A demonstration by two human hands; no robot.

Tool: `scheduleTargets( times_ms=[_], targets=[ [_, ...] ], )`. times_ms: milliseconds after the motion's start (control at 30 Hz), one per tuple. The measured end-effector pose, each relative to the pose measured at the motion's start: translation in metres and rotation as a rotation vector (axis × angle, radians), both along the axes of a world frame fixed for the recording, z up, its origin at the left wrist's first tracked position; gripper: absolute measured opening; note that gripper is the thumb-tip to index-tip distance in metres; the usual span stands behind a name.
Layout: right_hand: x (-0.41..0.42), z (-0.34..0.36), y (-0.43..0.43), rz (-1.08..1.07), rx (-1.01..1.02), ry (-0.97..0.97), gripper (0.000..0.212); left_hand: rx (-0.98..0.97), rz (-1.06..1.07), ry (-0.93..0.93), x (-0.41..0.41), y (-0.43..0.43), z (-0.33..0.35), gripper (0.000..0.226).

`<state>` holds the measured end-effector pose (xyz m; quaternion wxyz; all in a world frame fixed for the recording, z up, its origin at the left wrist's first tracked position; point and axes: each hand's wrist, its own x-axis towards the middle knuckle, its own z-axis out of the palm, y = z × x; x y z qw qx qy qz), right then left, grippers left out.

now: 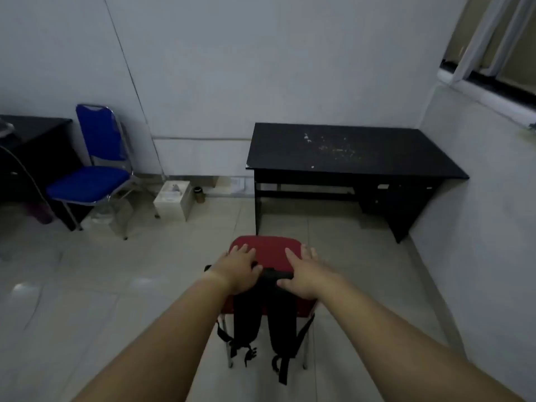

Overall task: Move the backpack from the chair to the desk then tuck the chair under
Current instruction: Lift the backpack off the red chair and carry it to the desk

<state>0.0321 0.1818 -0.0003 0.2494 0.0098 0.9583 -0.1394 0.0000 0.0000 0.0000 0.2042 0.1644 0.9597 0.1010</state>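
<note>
the red backpack (268, 253) sits on the chair (304, 311), its black straps (261, 323) hanging toward the camera over the seat's near edge, likely because it was laid back-side up. both hands rest on its top: the left hand (239, 269) and right hand (304, 271) lie with fingers spread and slightly curled on either side of the black carry handle (275, 274), thumbs near it, pressing rather than closed on anything; this looks like readying a two-handed lift. the black surface (348, 152) stands well apart beyond the chair, against the wall, its top bare but flecked white. a blue chair (92, 175) and a small white box (172, 198) sit to the left. no readable writing or brand shows.
</note>
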Motion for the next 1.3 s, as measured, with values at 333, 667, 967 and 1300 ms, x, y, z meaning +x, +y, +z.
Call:
scheduleTargets(
  times_ms=[333, 667, 967, 1300],
  targets=[
    [0.012, -0.097, -0.027, -0.034, 0.025, 0.176, 0.106, -0.032, -0.01, 0.051, 0.009, -0.013, -0.089, 0.092],
    [-0.02, -0.103, -0.021, 0.114, 0.127, 0.162, 0.103, -0.088, -0.284, -0.106, -0.06, -0.042, -0.091, 0.081],
    [-0.103, -0.061, 0.006, 0.21, 0.135, 0.023, 0.08, -0.084, -0.326, -0.218, -0.143, -0.034, -0.054, 0.035],
    [-0.134, -0.086, -0.033, -0.572, -0.31, 0.667, 0.05, 0.155, 0.014, 0.408, -0.172, -0.004, -0.072, 0.021]
  ],
)
